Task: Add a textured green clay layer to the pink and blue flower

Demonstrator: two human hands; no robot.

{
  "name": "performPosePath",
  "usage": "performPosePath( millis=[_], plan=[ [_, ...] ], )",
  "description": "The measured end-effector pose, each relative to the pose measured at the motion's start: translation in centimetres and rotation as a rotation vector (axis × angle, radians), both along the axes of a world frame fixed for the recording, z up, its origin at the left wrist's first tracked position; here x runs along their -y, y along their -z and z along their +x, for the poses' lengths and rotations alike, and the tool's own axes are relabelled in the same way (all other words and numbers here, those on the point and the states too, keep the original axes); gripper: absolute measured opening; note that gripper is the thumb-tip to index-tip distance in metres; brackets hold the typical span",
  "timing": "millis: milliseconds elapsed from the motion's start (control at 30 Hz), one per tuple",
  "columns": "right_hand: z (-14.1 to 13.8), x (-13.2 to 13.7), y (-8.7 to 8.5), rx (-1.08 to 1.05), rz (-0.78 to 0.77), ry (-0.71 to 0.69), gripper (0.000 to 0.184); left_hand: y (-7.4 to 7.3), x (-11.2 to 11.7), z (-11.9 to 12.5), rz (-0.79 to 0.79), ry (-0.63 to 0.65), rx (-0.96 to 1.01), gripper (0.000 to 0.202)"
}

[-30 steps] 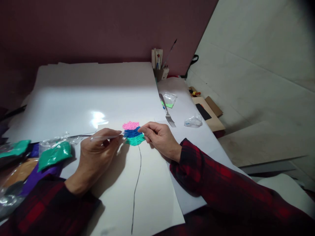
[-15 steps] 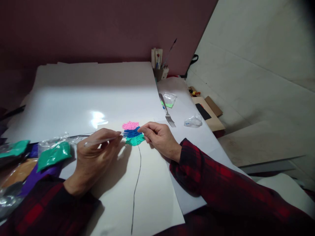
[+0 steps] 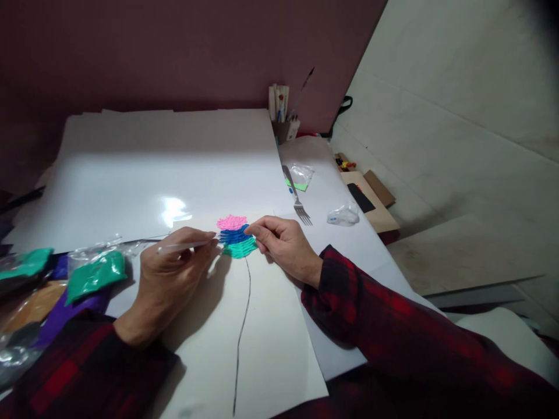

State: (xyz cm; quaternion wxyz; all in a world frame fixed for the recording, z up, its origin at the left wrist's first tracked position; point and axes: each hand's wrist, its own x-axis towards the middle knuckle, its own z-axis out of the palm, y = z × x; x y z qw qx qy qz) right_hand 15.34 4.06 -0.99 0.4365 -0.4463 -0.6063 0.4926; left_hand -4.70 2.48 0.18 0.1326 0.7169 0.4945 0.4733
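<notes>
My left hand [image 3: 174, 273] is closed in a pinch around a clear plastic fork [image 3: 183, 248], its tip at the left edge of the blue clay [image 3: 233, 235]. My right hand [image 3: 279, 241] is also closed, thumb and forefinger pinched on the right end of that blue clay. Ridged pink clay [image 3: 231, 222] lies above the blue band and green clay [image 3: 239, 249] below it, forming a rounded shape on the white paper [image 3: 279, 337]. A dark drawn line [image 3: 243, 326] runs down the paper from the green part.
A metal fork [image 3: 297, 201] lies to the right beside a bag with green clay [image 3: 299, 177] and a crumpled clear bag [image 3: 343, 215]. Bagged green clay [image 3: 96, 273] and other packets are piled at left. A pen holder [image 3: 283, 125] stands at the back, beside a large white board [image 3: 144, 151].
My left hand and the plastic fork have shifted and tilted slightly. My right hand stays in the same place on the blue clay.
</notes>
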Motion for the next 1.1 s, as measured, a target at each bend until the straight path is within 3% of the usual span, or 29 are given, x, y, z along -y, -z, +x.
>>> performPosePath(
  millis=[667, 1100],
  plan=[
    [0.05, -0.07, 0.02, 0.001, 0.008, -0.003, 0.026, 0.17, -0.26, -0.36, 0.14, 0.025, -0.17, 0.011],
    [0.03, -0.09, 0.1, -0.004, 0.01, -0.003, 0.026, -0.07, 0.22, -0.1, 0.112, -0.014, -0.012, 0.014]
  ],
)
